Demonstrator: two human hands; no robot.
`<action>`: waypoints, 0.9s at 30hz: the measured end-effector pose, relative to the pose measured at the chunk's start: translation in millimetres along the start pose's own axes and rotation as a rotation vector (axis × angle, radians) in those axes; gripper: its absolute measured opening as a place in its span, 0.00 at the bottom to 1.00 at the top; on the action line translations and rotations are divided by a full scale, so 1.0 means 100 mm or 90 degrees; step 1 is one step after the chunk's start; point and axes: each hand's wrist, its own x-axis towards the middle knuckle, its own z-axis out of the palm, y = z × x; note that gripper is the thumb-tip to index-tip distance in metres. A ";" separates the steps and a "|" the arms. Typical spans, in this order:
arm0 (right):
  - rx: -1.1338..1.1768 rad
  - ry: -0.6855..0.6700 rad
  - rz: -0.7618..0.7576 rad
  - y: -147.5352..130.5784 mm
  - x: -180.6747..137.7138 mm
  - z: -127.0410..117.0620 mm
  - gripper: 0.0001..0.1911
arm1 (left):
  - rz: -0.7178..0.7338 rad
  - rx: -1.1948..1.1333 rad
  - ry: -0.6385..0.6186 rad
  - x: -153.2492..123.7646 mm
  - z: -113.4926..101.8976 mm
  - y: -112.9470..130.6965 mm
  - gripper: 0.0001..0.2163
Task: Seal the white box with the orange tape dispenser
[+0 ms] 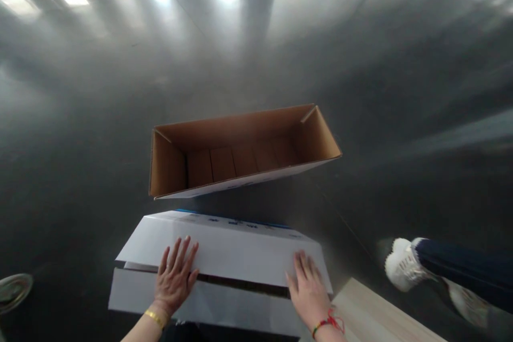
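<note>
Two flaps of a white box (224, 256) are being pressed shut on the floor (80, 171). Left hand (175, 276) lies flat, fingers spread, on the upper flap; right hand (308, 291) rests flat at the seam, fingers loosely together. Closing seems to need steady downward pressure. An open brown box (240, 149) sits just beyond.
</note>
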 end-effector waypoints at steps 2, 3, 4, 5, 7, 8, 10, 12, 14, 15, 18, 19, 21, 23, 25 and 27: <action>0.010 0.024 0.029 -0.11 -0.03 0.01 0.35 | 0.041 -0.004 0.004 0.03 0.11 -0.06 0.34; 0.019 0.033 0.046 -0.16 -0.06 0.02 0.35 | 0.053 -0.006 0.003 0.00 0.13 -0.09 0.35; 0.032 0.043 0.060 -0.20 -0.08 0.04 0.35 | 0.063 -0.011 0.000 -0.04 0.13 -0.12 0.35; 0.047 0.052 0.070 -0.23 -0.09 0.06 0.34 | 0.076 -0.016 -0.006 -0.08 0.11 -0.14 0.35; 0.080 0.072 0.079 -0.26 -0.11 0.10 0.33 | 0.113 -0.021 -0.021 -0.15 0.08 -0.21 0.35; 0.093 0.086 0.088 -0.27 -0.11 0.13 0.32 | 0.137 -0.016 -0.031 -0.16 0.07 -0.24 0.35; 0.109 0.114 0.114 -0.28 -0.10 0.19 0.31 | 0.185 0.005 -0.046 -0.16 0.08 -0.29 0.35; 0.114 0.136 0.140 -0.29 -0.08 0.24 0.29 | 0.210 0.025 -0.052 -0.14 0.13 -0.31 0.36; 0.113 0.140 0.152 -0.32 -0.05 0.28 0.29 | 0.208 0.032 -0.053 -0.15 0.20 -0.32 0.36; 0.111 0.141 0.153 -0.34 -0.04 0.29 0.29 | 0.200 0.032 -0.053 -0.16 0.23 -0.32 0.36; 0.111 0.151 0.152 -0.38 -0.01 0.27 0.29 | 0.187 0.019 -0.067 -0.19 0.27 -0.33 0.35; 0.113 0.156 0.151 -0.38 -0.01 0.26 0.29 | 0.190 0.012 -0.074 -0.19 0.26 -0.34 0.35; 0.119 0.157 0.150 -0.37 -0.02 0.24 0.29 | 0.202 0.007 -0.088 -0.17 0.23 -0.35 0.34; 0.126 0.149 0.154 -0.36 -0.04 0.26 0.28 | 0.226 0.019 -0.092 -0.12 0.19 -0.34 0.35; 0.132 0.137 0.159 -0.36 -0.06 0.30 0.28 | 0.241 0.043 -0.087 -0.09 0.15 -0.29 0.36; 0.135 0.129 0.165 -0.40 -0.05 0.34 0.27 | 0.261 0.054 -0.081 -0.14 0.11 -0.21 0.36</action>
